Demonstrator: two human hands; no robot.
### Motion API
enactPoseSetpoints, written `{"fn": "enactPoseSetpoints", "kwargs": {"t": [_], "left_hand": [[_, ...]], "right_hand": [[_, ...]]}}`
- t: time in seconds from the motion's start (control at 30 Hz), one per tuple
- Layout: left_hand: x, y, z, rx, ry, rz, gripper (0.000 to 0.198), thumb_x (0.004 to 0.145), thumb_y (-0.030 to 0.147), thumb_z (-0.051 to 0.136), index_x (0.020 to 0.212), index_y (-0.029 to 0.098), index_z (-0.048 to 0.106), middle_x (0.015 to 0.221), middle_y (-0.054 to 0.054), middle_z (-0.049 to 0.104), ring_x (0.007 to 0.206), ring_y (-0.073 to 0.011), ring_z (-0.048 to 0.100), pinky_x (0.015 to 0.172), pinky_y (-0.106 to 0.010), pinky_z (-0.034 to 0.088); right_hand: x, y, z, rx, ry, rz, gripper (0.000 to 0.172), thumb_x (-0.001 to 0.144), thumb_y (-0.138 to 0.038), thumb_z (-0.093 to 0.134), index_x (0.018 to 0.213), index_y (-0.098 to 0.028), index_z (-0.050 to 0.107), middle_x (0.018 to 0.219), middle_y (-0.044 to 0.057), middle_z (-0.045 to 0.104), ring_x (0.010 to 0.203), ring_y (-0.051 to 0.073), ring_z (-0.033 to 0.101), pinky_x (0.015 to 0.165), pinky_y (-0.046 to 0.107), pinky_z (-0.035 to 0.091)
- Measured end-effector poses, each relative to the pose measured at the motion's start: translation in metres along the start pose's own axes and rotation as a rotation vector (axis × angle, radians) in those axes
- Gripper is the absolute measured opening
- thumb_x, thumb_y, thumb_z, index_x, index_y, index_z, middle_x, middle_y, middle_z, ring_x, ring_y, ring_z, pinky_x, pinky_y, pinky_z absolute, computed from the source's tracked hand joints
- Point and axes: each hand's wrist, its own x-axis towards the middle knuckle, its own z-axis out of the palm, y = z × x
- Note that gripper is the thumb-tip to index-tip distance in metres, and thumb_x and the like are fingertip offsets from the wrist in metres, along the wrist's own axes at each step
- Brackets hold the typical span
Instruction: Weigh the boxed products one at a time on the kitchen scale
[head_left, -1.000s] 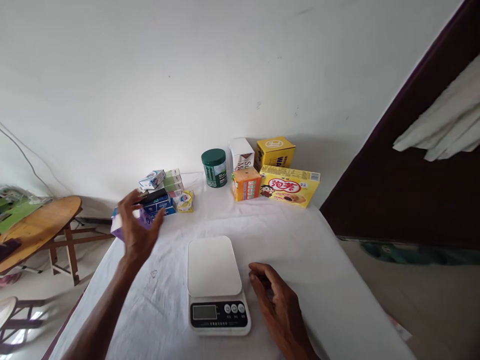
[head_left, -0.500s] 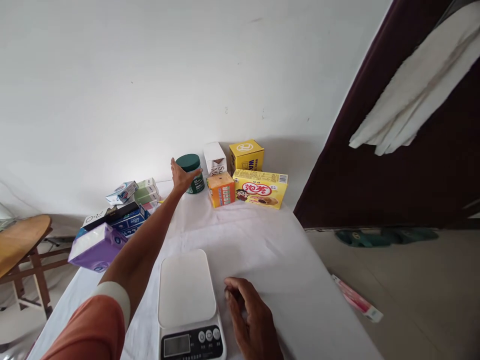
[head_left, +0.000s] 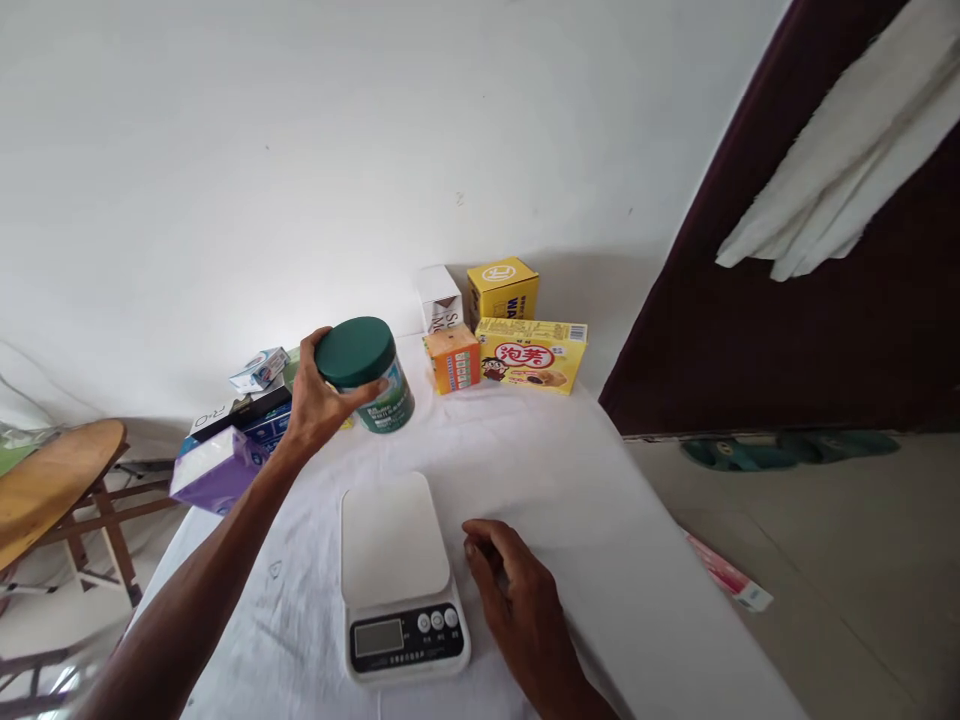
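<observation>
Green-lidded tub [head_left: 366, 362] is clamped between left hand's [head_left: 316, 398] thumb and fingers, left of centre — should be held level. Right hand [head_left: 523, 598] beside scale [head_left: 397, 560], lower middle — fingers loosely curled, empty.

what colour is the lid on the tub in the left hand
Dark green; the lid shows best in the head view.

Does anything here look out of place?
A pink-and-white package lies on the floor right of the table, odd while other boxes sit on it. The green-lidded jar tilts, but the left hand grips it.
</observation>
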Motion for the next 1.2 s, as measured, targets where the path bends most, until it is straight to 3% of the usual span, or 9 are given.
{"fn": "enactPoseSetpoints", "kwargs": {"t": [0.1,0.17,0.27,0.37,0.6,0.73,0.93,1.07,1.2], "left_hand": [[-0.053,0.020,-0.035,-0.047,-0.102,0.036,0.093,0.058,0.046,0.092,0.137,0.023,0.047,0.133,-0.010,0.058,0.121,-0.0312,0.060,0.102,-0.043,0.052],[-0.085,0.028,-0.049,-0.062,-0.149,0.028,0.094,0.059,0.045,0.092,0.138,0.024,0.046,0.135,-0.010,0.057,0.123,-0.0324,0.059,0.103,-0.045,0.051],[-0.120,0.031,-0.058,-0.052,-0.179,0.002,0.096,0.059,0.045,0.092,0.140,0.023,0.044,0.135,-0.012,0.058,0.122,-0.0342,0.059,0.104,-0.050,0.050],[-0.139,0.027,-0.059,-0.046,-0.184,0.003,0.100,0.059,0.046,0.094,0.142,0.024,0.041,0.138,-0.013,0.056,0.125,-0.0351,0.057,0.106,-0.052,0.049],[-0.150,0.022,-0.062,-0.113,-0.221,0.017,0.125,0.058,0.055,0.094,0.156,0.029,0.022,0.157,-0.017,0.037,0.145,-0.0405,0.039,0.118,-0.060,0.035],[-0.152,0.031,-0.061,-0.100,-0.182,0.039,0.134,0.058,0.056,0.094,0.160,0.029,0.012,0.155,-0.019,0.041,0.144,-0.0395,0.042,0.118,-0.059,0.037],[-0.145,0.042,-0.059,0.028,-0.128,0.022,0.116,0.059,0.043,0.094,0.153,0.027,0.027,0.145,-0.016,0.051,0.133,-0.0371,0.052,0.108,-0.055,0.047],[-0.133,0.036,-0.081,0.054,-0.016,0.004,0.104,0.062,0.039,0.090,0.148,0.025,0.035,0.138,-0.014,0.056,0.126,-0.0339,0.058,0.105,-0.052,0.049],[-0.114,0.022,-0.110,0.219,0.101,-0.009,0.095,0.065,0.039,0.087,0.146,0.026,0.040,0.136,-0.011,0.057,0.125,-0.0323,0.057,0.104,-0.049,0.049]], "right_hand": [[0.000,-0.003,-0.001,-0.002,-0.039,0.040,0.031,0.099,-0.044,0.048,0.104,-0.020,0.068,0.097,0.008,0.072,0.085,0.022,0.067,0.075,0.031,0.055],[0.000,-0.005,-0.002,-0.006,-0.072,0.057,0.033,0.098,-0.046,0.048,0.103,-0.020,0.067,0.095,0.007,0.072,0.081,0.021,0.066,0.071,0.030,0.055],[-0.001,-0.006,-0.002,-0.014,-0.094,0.067,0.034,0.098,-0.048,0.048,0.104,-0.020,0.067,0.096,0.007,0.071,0.081,0.021,0.066,0.067,0.029,0.053],[0.000,-0.007,-0.002,-0.022,-0.088,0.071,0.037,0.096,-0.050,0.049,0.105,-0.020,0.067,0.097,0.007,0.071,0.081,0.021,0.066,0.066,0.030,0.053],[0.002,-0.007,-0.003,-0.071,-0.085,0.091,0.041,0.092,-0.054,0.049,0.103,-0.020,0.070,0.099,0.008,0.074,0.082,0.023,0.069,0.065,0.031,0.054],[0.002,0.006,-0.001,-0.113,-0.078,0.131,0.042,0.088,-0.057,0.052,0.102,-0.023,0.071,0.102,0.007,0.075,0.087,0.024,0.071,0.064,0.030,0.056],[0.002,0.017,0.003,-0.124,-0.035,0.144,0.044,0.085,-0.061,0.054,0.104,-0.025,0.072,0.104,0.005,0.076,0.091,0.024,0.072,0.069,0.029,0.058],[0.003,0.012,0.000,-0.146,-0.054,0.146,0.046,0.083,-0.062,0.054,0.100,-0.024,0.073,0.102,0.006,0.077,0.089,0.024,0.073,0.071,0.030,0.060],[0.003,0.007,-0.002,-0.162,-0.091,0.126,0.044,0.085,-0.060,0.054,0.103,-0.024,0.073,0.106,0.006,0.077,0.091,0.023,0.073,0.069,0.028,0.060]]}}
